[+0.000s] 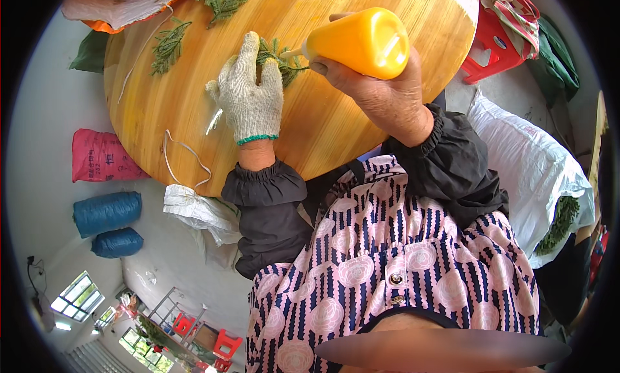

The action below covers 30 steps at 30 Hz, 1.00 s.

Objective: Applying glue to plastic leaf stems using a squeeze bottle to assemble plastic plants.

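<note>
Glossy, smooth orange plastic squeeze bottle [361,40]; coarse knitted cotton glove [250,95]; varnished, grained round wooden table [323,115]; matt dark cloth sleeve [265,186].

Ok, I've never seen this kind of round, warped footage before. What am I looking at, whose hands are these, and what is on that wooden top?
This is one wide fisheye camera worn on a person's head, looking down, so straight edges bend. No machine: both hands are the wearer's own. The left hand, in a knitted glove, presses flat on a green sprig lying on the round wooden table. The bare right hand holds a yellow squeeze bottle, tilted with its nozzle toward that sprig. More green sprigs and a white cord lie on the table too.
</note>
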{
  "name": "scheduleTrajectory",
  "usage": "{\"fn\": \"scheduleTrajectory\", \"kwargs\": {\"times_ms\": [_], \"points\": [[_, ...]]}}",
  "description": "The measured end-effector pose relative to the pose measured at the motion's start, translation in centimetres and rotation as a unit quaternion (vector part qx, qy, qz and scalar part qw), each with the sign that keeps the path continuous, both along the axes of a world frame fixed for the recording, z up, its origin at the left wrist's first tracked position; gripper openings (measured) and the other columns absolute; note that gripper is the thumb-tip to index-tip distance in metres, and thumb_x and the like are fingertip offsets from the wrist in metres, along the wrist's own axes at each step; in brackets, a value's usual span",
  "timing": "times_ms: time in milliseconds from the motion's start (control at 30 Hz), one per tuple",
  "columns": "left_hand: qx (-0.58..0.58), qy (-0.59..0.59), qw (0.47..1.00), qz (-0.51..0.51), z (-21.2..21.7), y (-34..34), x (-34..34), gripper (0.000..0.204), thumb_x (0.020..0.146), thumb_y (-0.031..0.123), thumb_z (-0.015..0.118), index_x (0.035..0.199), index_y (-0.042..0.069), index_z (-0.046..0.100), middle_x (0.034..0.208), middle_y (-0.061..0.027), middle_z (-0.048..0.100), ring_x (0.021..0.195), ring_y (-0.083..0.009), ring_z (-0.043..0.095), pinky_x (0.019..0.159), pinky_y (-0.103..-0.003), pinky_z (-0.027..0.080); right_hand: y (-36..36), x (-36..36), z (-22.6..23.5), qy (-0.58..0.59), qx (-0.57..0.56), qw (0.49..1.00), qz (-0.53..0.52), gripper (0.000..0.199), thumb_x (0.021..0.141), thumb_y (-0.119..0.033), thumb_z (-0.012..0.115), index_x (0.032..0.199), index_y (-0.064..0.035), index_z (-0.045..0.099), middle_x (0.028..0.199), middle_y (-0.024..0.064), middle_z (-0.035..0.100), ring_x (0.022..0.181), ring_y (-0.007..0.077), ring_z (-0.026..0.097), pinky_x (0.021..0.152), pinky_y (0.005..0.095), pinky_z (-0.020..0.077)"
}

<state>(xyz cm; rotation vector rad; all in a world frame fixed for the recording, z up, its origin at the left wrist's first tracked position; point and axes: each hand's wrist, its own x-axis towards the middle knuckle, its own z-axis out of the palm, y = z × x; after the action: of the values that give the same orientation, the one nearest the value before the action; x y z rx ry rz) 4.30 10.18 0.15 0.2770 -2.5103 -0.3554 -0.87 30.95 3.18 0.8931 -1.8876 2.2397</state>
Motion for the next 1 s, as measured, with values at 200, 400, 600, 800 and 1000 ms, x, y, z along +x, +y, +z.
{"fn": "scheduleTrajectory", "kwargs": {"times_ms": [200, 400, 600, 800, 1000], "points": [[0.016, -0.015, 1.0, 0.005, 0.4, 0.0, 0.2, 0.049, 0.09, 0.028, 0.069, 0.138, 0.021, 0.066, 0.112, -0.0063, 0.074, 0.116, -0.027, 0.062, 0.109, -0.055, 0.032, -0.1, 0.6, -0.4, -0.016, 0.0, 1.0, -0.005, 0.045, 0.086, -0.001, 0.082, 0.127, 0.0019, 0.063, 0.11, 0.0093, 0.073, 0.1, 0.018, 0.073, 0.093, 0.033, 0.0597], [0.019, 0.001, 1.0, -0.007, 0.3, -0.2, -0.1, 0.048, 0.089, 0.025, 0.069, 0.136, 0.021, 0.067, 0.112, -0.007, 0.074, 0.112, -0.028, 0.064, 0.108, -0.054, 0.033, -0.1, 0.2, -1.0, -0.003, -0.014, 1.0, -0.009, 0.046, 0.086, -0.001, 0.082, 0.128, 0.0011, 0.062, 0.111, 0.009, 0.073, 0.101, 0.0189, 0.073, 0.094, 0.0336, 0.0597], [-0.013, -0.012, 1.0, -0.01, 1.2, -0.1, 0.4, 0.046, 0.089, 0.016, 0.068, 0.134, 0.012, 0.067, 0.118, -0.0131, 0.074, 0.109, -0.0311, 0.069, 0.101, -0.046, 0.045, 0.1, 0.6, -0.4, -0.022, -0.011, 1.0, 0.005, 0.041, 0.086, -0.002, 0.081, 0.124, 0.0008, 0.066, 0.111, 0.0086, 0.074, 0.1, 0.0192, 0.074, 0.093, 0.0328, 0.0596], [-0.017, -0.013, 1.0, -0.009, 1.2, -0.1, 0.5, 0.047, 0.089, 0.016, 0.068, 0.136, 0.013, 0.066, 0.119, -0.0129, 0.074, 0.11, -0.0307, 0.069, 0.101, -0.046, 0.045, -0.1, 0.4, 0.8, -0.007, -0.007, 1.0, -0.009, 0.035, 0.081, -0.006, 0.086, 0.112, -0.001, 0.068, 0.099, 0.0064, 0.073, 0.09, 0.0168, 0.072, 0.083, 0.0305, 0.0585], [-0.03, -0.001, 1.0, -0.011, 1.0, -0.2, 0.8, 0.047, 0.089, 0.015, 0.068, 0.136, 0.014, 0.066, 0.119, -0.0121, 0.074, 0.109, -0.0302, 0.069, 0.103, -0.045, 0.043, 0.7, 0.0, 2.3, -0.013, 0.044, 0.998, 0.045, 0.03, 0.087, -0.008, 0.082, 0.113, -0.0007, 0.068, 0.104, 0.0066, 0.076, 0.095, 0.0162, 0.074, 0.085, 0.0293, 0.06]]}}
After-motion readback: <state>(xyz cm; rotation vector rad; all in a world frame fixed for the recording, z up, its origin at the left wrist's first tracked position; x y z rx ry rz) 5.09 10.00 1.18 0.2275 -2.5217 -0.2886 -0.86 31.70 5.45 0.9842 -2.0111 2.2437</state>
